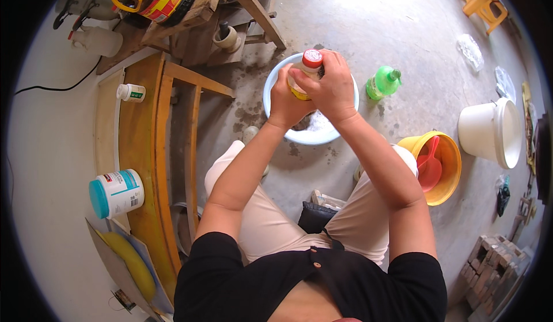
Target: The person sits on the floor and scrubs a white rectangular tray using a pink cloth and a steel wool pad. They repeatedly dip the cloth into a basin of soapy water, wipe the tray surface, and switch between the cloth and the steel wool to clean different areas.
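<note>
Both hands are wrapped around a bottle with a red cap [313, 58] and a partly covered yellow label. My left hand [286, 101] grips its lower left side. On the other side my right hand [332, 84] holds it, with the thumb across the front. Below the bottle a pale blue basin [268, 89] rests on the concrete floor. Something dark and some white suds or liquid show inside it, mostly hidden by my hands and wrists. A green plastic bottle [382, 83] stands on the floor just right of the basin.
A yellow bucket [449, 192] with a red scoop [431, 171] is by my right knee, a white bucket [479, 129] beyond it. To my left, a wooden bench [142, 149] bears a white-and-teal tub [119, 193] and a small white bottle [131, 93]. Orange stools [481, 2] stand far right.
</note>
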`<action>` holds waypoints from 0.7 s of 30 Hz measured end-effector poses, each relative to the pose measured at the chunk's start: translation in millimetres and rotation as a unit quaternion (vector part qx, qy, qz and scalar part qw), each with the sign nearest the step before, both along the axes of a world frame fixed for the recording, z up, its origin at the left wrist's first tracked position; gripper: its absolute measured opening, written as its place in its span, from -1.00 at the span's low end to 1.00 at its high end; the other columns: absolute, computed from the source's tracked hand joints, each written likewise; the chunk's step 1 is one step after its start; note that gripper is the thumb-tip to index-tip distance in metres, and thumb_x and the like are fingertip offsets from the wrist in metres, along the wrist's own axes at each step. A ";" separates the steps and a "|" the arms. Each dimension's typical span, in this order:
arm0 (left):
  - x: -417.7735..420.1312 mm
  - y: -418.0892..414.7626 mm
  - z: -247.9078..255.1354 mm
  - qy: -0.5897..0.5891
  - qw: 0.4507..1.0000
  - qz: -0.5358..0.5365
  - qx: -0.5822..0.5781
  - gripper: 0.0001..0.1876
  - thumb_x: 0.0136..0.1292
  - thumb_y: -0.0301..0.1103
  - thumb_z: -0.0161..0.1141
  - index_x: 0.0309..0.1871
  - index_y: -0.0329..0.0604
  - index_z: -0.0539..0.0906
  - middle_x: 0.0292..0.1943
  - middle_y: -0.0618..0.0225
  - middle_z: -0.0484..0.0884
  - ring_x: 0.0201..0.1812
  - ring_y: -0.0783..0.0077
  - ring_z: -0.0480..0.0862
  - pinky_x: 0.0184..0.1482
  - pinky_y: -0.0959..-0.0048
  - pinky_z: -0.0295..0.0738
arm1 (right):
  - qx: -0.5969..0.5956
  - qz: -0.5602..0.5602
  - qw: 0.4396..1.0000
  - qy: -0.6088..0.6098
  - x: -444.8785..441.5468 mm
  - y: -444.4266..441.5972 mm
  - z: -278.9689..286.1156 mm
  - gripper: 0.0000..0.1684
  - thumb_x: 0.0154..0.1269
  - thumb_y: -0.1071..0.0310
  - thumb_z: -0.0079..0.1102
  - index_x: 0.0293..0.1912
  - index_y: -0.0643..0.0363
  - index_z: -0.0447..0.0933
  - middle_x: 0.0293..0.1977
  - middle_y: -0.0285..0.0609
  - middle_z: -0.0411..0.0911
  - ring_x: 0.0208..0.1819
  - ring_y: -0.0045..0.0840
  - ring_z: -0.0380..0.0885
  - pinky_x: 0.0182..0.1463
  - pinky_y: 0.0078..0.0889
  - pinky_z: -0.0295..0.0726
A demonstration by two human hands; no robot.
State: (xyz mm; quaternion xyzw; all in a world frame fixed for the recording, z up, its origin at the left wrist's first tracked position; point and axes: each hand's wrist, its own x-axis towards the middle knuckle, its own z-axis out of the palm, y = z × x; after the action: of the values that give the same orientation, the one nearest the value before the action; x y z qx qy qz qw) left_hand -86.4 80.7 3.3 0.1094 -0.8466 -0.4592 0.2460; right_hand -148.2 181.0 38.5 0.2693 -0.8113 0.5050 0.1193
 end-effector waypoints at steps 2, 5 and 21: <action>-3.6 -0.7 -6.9 0.049 0.996 0.056 -0.050 -0.24 -0.20 -0.19 0.54 0.09 -0.22 0.39 -0.12 0.03 0.61 -0.10 0.05 0.66 -0.06 0.29 0.56 | -0.040 -0.029 0.996 0.076 6.6 -4.0 -2.5 -0.34 -0.09 0.10 0.48 -0.02 0.21 0.47 -0.22 -0.04 0.54 -0.14 -0.21 0.52 0.00 -0.27 0.52; -8.6 -29.3 11.4 0.029 0.997 -0.056 -0.035 -0.24 -0.21 -0.23 0.55 0.10 -0.23 0.41 -0.11 0.12 0.62 -0.11 0.19 0.67 -0.05 0.30 0.56 | -0.049 0.081 0.995 -0.005 -4.6 6.9 -3.5 -0.18 -0.08 0.10 0.51 0.13 0.23 0.37 -0.13 -0.08 0.56 -0.05 -0.29 0.53 0.06 -0.33 0.50; -0.2 -2.0 -5.0 0.023 0.999 0.021 -0.020 -0.04 -0.24 -0.24 0.57 0.24 -0.22 0.21 0.05 0.15 0.51 0.05 0.30 0.57 0.09 0.36 0.50 | -0.086 0.085 0.980 -0.159 -18.1 3.5 0.4 -0.53 -0.01 0.08 0.36 -0.15 0.20 0.62 -0.10 -0.11 0.55 -0.11 -0.33 0.56 0.01 -0.39 0.51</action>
State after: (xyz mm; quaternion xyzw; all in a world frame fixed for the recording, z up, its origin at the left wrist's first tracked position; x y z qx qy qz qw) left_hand -86.6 78.7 -1.7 0.1118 -0.8473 -0.4389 0.2774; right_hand -166.4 184.5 39.0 0.2426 -0.7477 0.6173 -0.0325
